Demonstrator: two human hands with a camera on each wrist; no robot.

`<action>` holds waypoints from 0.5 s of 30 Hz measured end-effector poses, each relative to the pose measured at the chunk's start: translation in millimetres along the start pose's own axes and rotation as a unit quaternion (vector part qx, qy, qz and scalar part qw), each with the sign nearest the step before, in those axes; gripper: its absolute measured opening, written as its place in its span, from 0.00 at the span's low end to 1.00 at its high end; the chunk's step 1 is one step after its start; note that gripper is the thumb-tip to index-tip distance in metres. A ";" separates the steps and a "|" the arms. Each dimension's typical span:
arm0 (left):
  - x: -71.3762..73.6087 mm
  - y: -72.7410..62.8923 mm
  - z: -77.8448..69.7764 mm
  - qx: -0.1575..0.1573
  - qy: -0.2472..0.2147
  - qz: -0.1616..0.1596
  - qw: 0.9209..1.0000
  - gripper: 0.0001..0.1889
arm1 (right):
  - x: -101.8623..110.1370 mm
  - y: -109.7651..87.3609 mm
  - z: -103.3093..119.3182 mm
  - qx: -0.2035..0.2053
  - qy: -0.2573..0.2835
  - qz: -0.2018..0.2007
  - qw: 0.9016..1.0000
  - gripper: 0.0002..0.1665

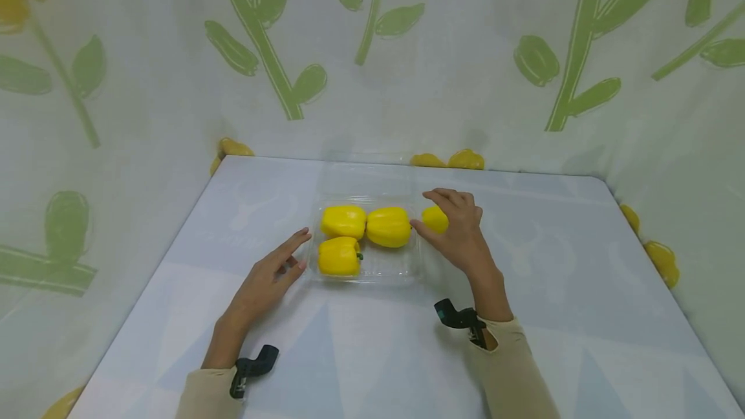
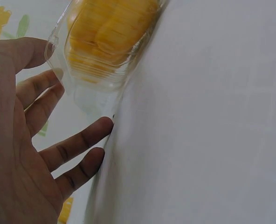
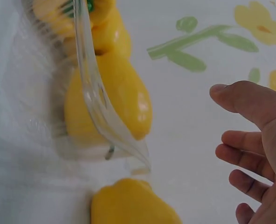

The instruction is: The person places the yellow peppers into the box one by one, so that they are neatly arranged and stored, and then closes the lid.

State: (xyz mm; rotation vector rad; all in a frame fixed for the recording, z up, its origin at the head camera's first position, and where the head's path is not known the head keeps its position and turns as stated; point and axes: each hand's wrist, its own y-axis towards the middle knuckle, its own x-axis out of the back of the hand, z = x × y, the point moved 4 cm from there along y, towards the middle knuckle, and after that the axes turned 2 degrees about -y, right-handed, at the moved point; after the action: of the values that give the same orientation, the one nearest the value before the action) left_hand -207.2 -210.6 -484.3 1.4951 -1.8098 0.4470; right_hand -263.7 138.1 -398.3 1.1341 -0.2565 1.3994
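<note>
A clear plastic clamshell box (image 1: 388,268) lies on the table with its see-through lid (image 1: 368,180) folded back. Inside are three yellow bell peppers: one at the back left (image 1: 343,220), one at the back right (image 1: 388,227) and one at the front left (image 1: 339,257). A further yellow bell pepper (image 1: 433,218) sits outside, just right of the box, partly hidden by my right hand (image 1: 465,231). That hand is above it, fingers loosely spread and holding nothing. My left hand (image 1: 264,283) is at the box's left side, thumb and fingertips at the rim (image 2: 54,39), fingers relaxed.
The pale table (image 1: 209,264) ends at a back edge just behind the lid. A curtain-like cloth (image 1: 454,89) with green and yellow plant prints surrounds it. Black wrist cameras (image 1: 256,364) are strapped on both wrists.
</note>
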 end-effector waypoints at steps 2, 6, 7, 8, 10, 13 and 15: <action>-0.1 -0.1 -0.5 0.001 -0.001 0.001 1.000 0.31 | 3.4 -0.2 -4.8 -0.001 0.000 -0.009 1.000 0.31; 0.4 -0.1 -1.9 0.001 -0.002 -0.001 1.000 0.31 | 9.5 -0.6 -14.7 -0.005 0.006 -0.023 1.000 0.31; 0.5 -0.3 -2.3 0.001 -0.001 -0.001 1.000 0.31 | 10.6 -0.9 -17.4 -0.009 0.006 -0.024 1.000 0.31; 0.5 -0.3 -2.3 0.001 -0.001 -0.002 1.000 0.31 | 11.5 -1.1 -20.0 -0.013 0.007 -0.023 1.000 0.31; 0.3 -0.2 -1.9 0.002 -0.001 -0.003 1.000 0.31 | 13.4 -1.6 -24.5 -0.022 0.005 -0.020 1.000 0.32; -0.4 -0.2 -0.7 0.003 -0.001 -0.002 1.000 0.30 | 14.8 -2.2 -32.0 -0.041 -0.004 -0.007 0.999 0.33; -0.7 -0.3 -0.6 0.005 -0.001 -0.002 1.000 0.30 | 15.5 -2.6 -36.6 -0.056 -0.011 0.005 0.998 0.34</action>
State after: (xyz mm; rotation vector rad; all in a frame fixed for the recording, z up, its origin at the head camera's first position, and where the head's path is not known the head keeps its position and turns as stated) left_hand -206.7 -209.8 -484.5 1.5060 -1.8099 0.4534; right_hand -274.7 175.6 -406.2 1.0573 -0.3522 1.3641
